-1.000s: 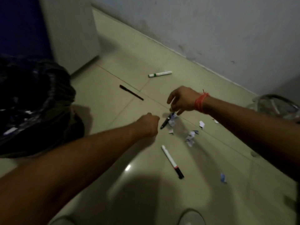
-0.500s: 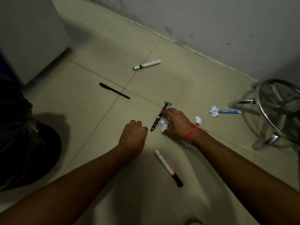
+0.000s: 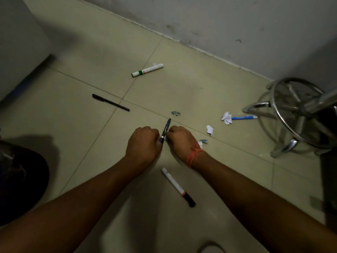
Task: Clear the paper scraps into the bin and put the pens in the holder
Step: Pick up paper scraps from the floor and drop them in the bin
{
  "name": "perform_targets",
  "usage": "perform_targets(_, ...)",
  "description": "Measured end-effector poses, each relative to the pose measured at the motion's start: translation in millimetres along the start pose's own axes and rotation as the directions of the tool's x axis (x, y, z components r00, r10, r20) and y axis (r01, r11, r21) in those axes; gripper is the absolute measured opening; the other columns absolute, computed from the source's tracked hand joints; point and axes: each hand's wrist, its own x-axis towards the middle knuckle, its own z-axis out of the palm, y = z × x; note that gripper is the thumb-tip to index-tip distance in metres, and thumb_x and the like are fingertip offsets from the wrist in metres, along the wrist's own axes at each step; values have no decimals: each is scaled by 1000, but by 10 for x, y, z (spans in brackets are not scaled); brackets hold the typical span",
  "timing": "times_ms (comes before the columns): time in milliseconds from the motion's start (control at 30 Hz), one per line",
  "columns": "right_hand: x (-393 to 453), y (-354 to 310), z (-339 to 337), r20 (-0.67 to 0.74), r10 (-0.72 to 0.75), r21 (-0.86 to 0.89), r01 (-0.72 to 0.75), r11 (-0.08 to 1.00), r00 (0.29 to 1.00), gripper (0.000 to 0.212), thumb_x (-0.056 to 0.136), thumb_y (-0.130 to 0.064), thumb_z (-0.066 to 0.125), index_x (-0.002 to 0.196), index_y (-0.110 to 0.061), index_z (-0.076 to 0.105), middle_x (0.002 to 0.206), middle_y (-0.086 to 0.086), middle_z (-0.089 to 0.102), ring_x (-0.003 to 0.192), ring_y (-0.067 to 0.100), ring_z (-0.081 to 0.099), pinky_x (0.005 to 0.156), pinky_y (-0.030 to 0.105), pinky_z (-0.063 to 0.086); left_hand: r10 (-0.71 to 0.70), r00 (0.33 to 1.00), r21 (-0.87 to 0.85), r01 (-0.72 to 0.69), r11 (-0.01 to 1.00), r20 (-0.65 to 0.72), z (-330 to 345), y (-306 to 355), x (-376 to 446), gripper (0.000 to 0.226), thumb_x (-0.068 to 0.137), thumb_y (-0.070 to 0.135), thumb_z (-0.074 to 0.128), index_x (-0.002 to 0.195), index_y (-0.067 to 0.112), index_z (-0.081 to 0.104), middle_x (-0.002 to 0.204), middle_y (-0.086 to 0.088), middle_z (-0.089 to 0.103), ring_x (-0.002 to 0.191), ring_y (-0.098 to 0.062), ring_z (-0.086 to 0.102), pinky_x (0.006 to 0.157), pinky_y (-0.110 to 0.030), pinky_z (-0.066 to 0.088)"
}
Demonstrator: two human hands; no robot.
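Observation:
On the tiled floor my left hand (image 3: 143, 145) is curled into a fist, and its fingers grip the lower end of a dark pen (image 3: 166, 127). My right hand (image 3: 179, 141), with an orange thread at the wrist, is curled beside the pen over a white paper scrap (image 3: 165, 139). More scraps lie nearby: a grey one (image 3: 176, 113), a white one (image 3: 210, 129), small bits (image 3: 203, 142) by my wrist, and a crumpled piece (image 3: 226, 118) against a blue pen (image 3: 243, 117). Also on the floor are a black pen (image 3: 110, 102), a green-banded marker (image 3: 147, 70) and a black-capped marker (image 3: 178, 187).
The bin with its black bag (image 3: 21, 179) sits at the left edge. A chrome stool base (image 3: 299, 114) stands at the right. The wall (image 3: 237, 24) runs behind, with a white cabinet (image 3: 18, 33) at the far left. No pen holder shows.
My left hand slid right to the dark pen's lower end. My right hand drew back slightly, uncovering a grey scrap beyond the pen. The view tilted down and right, showing less of the bin.

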Motion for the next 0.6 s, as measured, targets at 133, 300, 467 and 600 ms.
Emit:
perform_targets(133,-47,128,-178,-48,136,164,-126,978,990,13,78,-8,61,80,-2,73,83,20,69,79,36,65,72,38,50,-48,999,-277,47,960,4,-21,230,-32,10,79,21,65,81,17,74,78,1,72,72,-15,67,68,-31,56)
perform_targets(300,-253,733,-476,-206,521,343,-437,831,829,10,78,-5,67,81,-9,75,80,10,74,75,22,67,78,27,52,61,997,-370,-38,928,52,176,577,-47,16,78,21,63,88,20,75,85,2,72,78,-15,66,73,-29,55)
perform_targets(467,-361,1070,-511,-118,513,217,-482,849,850,16,83,0,59,86,-8,73,85,11,73,85,24,66,83,27,51,208,968,-204,-178,963,137,597,898,95,32,85,21,59,116,17,66,105,-7,68,99,-26,58,83,-38,48)
perform_targets(600,-367,1071,-389,16,367,-7,-367,930,930,22,79,2,54,89,-7,72,93,17,66,88,36,62,74,36,49,294,922,12,-306,952,251,777,980,20,43,83,36,69,118,13,63,120,-10,57,112,-29,49,84,-36,42)
